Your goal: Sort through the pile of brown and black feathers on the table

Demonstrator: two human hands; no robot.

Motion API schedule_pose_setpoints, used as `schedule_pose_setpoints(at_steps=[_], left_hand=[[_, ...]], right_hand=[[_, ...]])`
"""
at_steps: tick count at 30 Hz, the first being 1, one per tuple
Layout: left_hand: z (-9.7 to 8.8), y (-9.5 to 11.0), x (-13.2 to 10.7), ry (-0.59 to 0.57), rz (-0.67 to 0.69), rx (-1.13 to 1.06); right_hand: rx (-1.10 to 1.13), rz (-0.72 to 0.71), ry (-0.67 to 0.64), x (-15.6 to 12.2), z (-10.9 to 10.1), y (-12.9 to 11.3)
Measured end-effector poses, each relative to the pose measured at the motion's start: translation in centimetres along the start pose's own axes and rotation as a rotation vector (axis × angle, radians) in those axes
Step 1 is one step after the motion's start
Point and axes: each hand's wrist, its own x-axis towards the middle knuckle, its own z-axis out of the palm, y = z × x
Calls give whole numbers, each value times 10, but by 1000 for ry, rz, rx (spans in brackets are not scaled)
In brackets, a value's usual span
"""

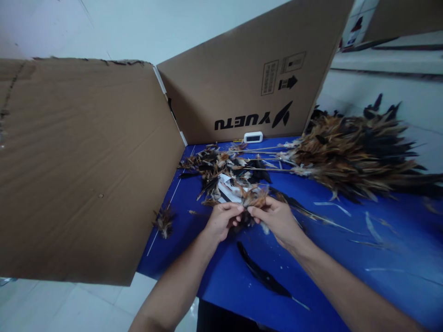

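My left hand (225, 218) and my right hand (275, 217) meet over the blue tabletop, thumbs nearly touching. Between them is a small tuft of brown and grey feathers (255, 197), pinched at its lower end by the fingertips of both. Just behind the hands lie white paper strips (226, 190) and a loose pile of brown and black feathers (216, 161). A single long black feather (263, 274) rests nearer the front edge, its pale quill pointing right. What the curled fingers cover under the tuft is hidden.
Cardboard panels (86, 175) stand at the left and, printed, at the back (242, 87). Feather dusters (353, 154) lie at the right with thin sticks pointing left. A small white device (253, 137) sits by the back panel. Stray quills and a feather clump (164, 222) dot the blue table (221, 281).
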Motion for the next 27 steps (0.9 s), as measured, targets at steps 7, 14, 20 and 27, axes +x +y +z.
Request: schedule_pose_setpoints(at_steps=[7,14,20,27], left_hand=[[6,0,-6,-44,53,69],[7,3,-8,-44,83,126],[4,3,-5,-23,78,101],[2,2,-1,28,17,0]], right_hand=[[25,-28,44,4,-1,6],[40,-34,2,7,-3,15],[17,-11,-38,6,-4,15],[21,-9,-29,4,-2,10]])
